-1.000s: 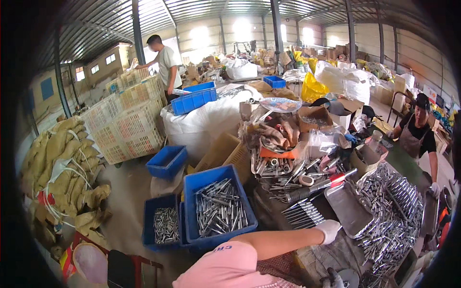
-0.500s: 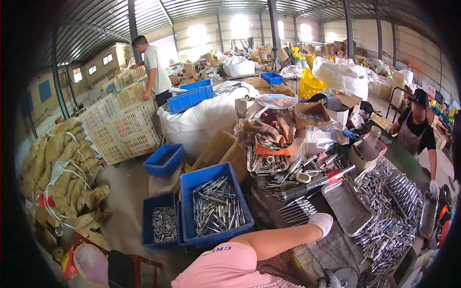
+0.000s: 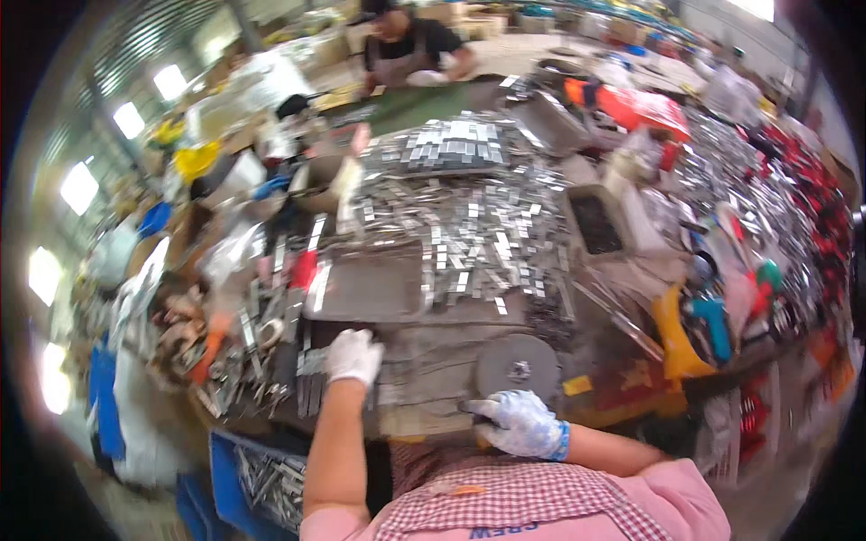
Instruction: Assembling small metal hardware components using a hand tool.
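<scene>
My left hand (image 3: 354, 357), in a white glove, rests on a row of long flat metal strips (image 3: 311, 383) at the near left of the workbench, fingers curled over them. My right hand (image 3: 519, 422), in a white and blue glove, sits at the bench's near edge just below a round grey metal disc (image 3: 518, 362), pinching a small dark piece; what it is I cannot tell. A flat grey tray (image 3: 365, 287) lies just beyond my left hand. A big heap of short shiny metal pieces (image 3: 469, 225) covers the bench behind it.
Another person (image 3: 410, 50) leans over the far end of the bench. A yellow tool (image 3: 675, 332) and a teal one (image 3: 713, 323) lie at the right. Blue crates (image 3: 262, 469) of metal parts stand on the floor at the lower left.
The view has swung from the blue crates and floor onto the workbench. My left hand stays on the metal strips; my right hand has come into view at the near edge.
</scene>
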`<state>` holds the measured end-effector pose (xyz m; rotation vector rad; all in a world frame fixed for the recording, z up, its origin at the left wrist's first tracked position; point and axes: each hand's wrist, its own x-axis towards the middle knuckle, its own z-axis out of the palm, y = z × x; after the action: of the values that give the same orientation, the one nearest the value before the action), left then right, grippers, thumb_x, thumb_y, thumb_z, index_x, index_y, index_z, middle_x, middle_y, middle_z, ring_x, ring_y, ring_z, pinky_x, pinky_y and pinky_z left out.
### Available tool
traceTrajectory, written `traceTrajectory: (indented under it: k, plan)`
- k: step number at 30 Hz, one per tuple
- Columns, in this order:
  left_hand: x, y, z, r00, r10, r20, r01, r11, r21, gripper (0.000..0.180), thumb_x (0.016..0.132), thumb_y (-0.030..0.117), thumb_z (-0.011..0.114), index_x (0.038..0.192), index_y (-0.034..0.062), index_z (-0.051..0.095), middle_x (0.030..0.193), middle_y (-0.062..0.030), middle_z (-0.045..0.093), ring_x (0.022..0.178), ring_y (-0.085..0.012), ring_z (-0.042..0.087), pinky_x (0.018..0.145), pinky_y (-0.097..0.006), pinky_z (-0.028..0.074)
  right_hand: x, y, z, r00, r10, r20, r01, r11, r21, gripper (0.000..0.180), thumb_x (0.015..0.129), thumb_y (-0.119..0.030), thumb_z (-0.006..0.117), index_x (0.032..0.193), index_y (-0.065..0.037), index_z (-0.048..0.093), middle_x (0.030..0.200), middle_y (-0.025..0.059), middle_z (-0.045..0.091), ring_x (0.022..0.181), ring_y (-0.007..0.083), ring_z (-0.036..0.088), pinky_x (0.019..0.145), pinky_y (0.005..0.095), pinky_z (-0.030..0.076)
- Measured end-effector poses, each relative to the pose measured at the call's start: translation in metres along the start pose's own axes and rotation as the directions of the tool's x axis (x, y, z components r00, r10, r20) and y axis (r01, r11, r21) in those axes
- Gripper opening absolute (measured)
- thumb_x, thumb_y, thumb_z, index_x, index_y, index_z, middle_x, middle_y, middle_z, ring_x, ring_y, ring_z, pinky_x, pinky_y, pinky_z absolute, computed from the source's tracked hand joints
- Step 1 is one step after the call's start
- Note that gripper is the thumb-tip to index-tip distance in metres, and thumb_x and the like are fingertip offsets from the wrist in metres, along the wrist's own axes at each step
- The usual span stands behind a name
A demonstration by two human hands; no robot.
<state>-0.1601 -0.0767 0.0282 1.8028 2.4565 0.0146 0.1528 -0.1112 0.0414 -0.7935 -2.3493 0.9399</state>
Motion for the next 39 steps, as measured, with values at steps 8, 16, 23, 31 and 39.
traceTrajectory:
  k: [8,16,23,31,39]
  plan:
    - [-0.013,0.007,0.007,0.995,0.002,-0.103,-0.008,0.999,-0.052,0.027,0.079,0.025,0.069,0.092,0.0015,0.07,0.091,-0.0224,0.064,0.089,-0.0399,0.064,0.081,-0.048,0.052,-0.03,0.051,-0.076,0.914,0.17,-0.369,-0.295,0.902,-0.314,0.03,0.076,-0.017,0.07,0.105,-0.009,0.069,0.085,0.0165,0.068,0.08,0.035,0.067,0.072,0.0437,0.055]
    - [-0.015,0.059,-0.016,0.895,0.172,-0.412,-0.262,0.95,-0.172,0.026,0.077,0.016,0.072,0.099,0.0051,0.067,0.095,-0.0186,0.063,0.087,-0.0378,0.063,0.076,-0.047,0.051,0.005,0.179,-0.15,0.715,0.458,-0.528,-0.69,0.345,-0.636,0.014,0.081,-0.018,0.062,0.088,-0.01,0.069,0.091,0.0156,0.069,0.089,0.0348,0.067,0.079,0.0442,0.054]
    - [0.046,0.123,-0.017,0.917,0.264,-0.298,-0.356,0.879,-0.318,0.033,0.082,0.021,0.067,0.107,0.0017,0.058,0.095,-0.0224,0.067,0.09,-0.0408,0.065,0.08,-0.049,0.051,0.023,0.165,-0.144,0.68,0.661,-0.318,-0.703,0.464,-0.539,0.022,0.078,-0.014,0.061,0.097,-0.008,0.07,0.102,0.0189,0.069,0.101,0.0376,0.065,0.089,0.0455,0.052]
    - [0.086,0.159,-0.014,0.989,0.137,0.049,-0.114,0.939,-0.324,0.031,0.083,0.012,0.064,0.109,-0.003,0.06,0.102,-0.0267,0.068,0.099,-0.0404,0.066,0.088,-0.045,0.053,0.006,0.123,-0.141,0.764,0.232,-0.602,-0.502,0.8,-0.329,0.011,0.083,-0.011,0.064,0.089,-0.003,0.062,0.09,0.0205,0.065,0.09,0.0409,0.062,0.078,0.0467,0.05]
    - [0.022,0.132,-0.03,0.937,0.335,-0.095,-0.291,0.605,-0.741,0.027,0.083,0.01,0.067,0.105,-0.0057,0.061,0.096,-0.0218,0.069,0.09,-0.0282,0.069,0.079,-0.036,0.055,-0.004,0.074,-0.123,0.801,0.412,-0.434,-0.404,0.907,0.118,0.012,0.086,0.0,0.06,0.098,-0.001,0.062,0.088,0.019,0.066,0.088,0.0343,0.065,0.076,0.0365,0.051]
